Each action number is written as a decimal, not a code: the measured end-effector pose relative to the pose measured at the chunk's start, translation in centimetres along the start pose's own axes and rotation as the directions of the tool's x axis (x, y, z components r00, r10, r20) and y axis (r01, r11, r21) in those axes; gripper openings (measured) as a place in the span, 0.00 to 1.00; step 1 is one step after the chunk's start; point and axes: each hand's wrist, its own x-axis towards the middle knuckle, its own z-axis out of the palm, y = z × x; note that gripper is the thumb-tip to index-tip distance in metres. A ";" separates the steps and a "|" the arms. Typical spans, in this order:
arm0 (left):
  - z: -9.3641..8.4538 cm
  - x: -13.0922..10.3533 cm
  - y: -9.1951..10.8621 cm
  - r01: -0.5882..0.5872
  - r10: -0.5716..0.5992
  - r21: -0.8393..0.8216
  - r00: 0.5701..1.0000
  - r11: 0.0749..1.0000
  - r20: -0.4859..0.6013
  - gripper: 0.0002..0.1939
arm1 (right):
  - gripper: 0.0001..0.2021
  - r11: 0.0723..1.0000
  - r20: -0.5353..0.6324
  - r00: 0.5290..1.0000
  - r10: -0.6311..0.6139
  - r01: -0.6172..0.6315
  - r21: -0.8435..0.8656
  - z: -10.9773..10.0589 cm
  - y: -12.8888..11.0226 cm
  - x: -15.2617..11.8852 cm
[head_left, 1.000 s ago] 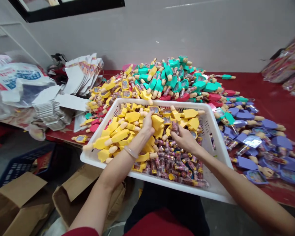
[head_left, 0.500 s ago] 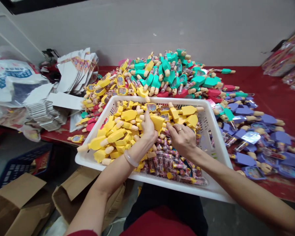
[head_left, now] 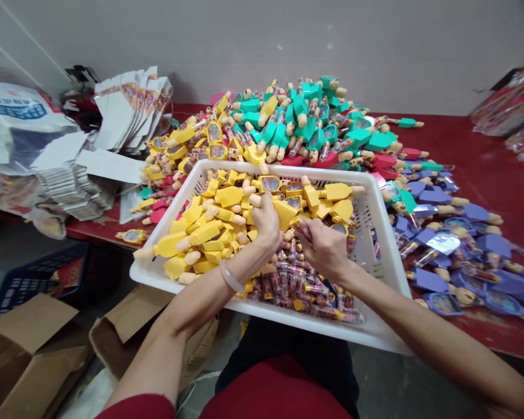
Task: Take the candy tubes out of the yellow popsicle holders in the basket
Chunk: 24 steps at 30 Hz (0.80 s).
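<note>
My left hand (head_left: 267, 222) is closed around a yellow toy piece (head_left: 283, 214) with a pale knob, over the middle of the white basket (head_left: 382, 291). Just to the right, my right hand (head_left: 325, 247) grips a clear tube (head_left: 304, 230) with pinkish contents, its yellow end close to the yellow piece. Whether the two parts touch is hard to tell. Yellow toy pieces (head_left: 205, 233) fill the basket's left and back; filled tubes (head_left: 288, 273) lie at its front middle.
Behind the basket is a heap of green toys (head_left: 305, 107). Purple toys (head_left: 432, 279) spread at the right on the red table (head_left: 480, 157). White card stacks (head_left: 76, 192) stand at the left. Cardboard boxes (head_left: 30, 361) and a blue crate (head_left: 39, 273) are lower left.
A tube now shows clearly in my right hand, which has turned slightly. My left hand stays at the yellow piece. The whole view has shifted a little.
</note>
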 end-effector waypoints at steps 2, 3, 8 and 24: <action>0.3 -0.8 0.3 -0.133 0.133 0.019 0.991 0.991 0.008 0.13 | 0.14 0.903 0.113 0.971 0.211 -0.238 0.359 -0.3 -0.2 0.3; 0.4 -1.1 0.5 -0.196 0.195 0.017 0.980 0.980 0.036 0.12 | 0.14 0.772 0.238 0.933 0.269 -0.357 0.526 -0.4 -0.1 0.6; 0.5 -1.2 1.3 -0.238 0.244 -0.054 0.947 0.970 0.208 0.13 | 0.20 0.183 0.744 0.663 0.082 -0.744 0.643 -0.4 0.7 2.0; 0.2 1.2 2.6 -0.092 0.089 0.028 0.990 0.995 0.106 0.20 | 0.22 0.280 0.637 0.743 0.207 -0.668 0.689 0.7 0.1 2.0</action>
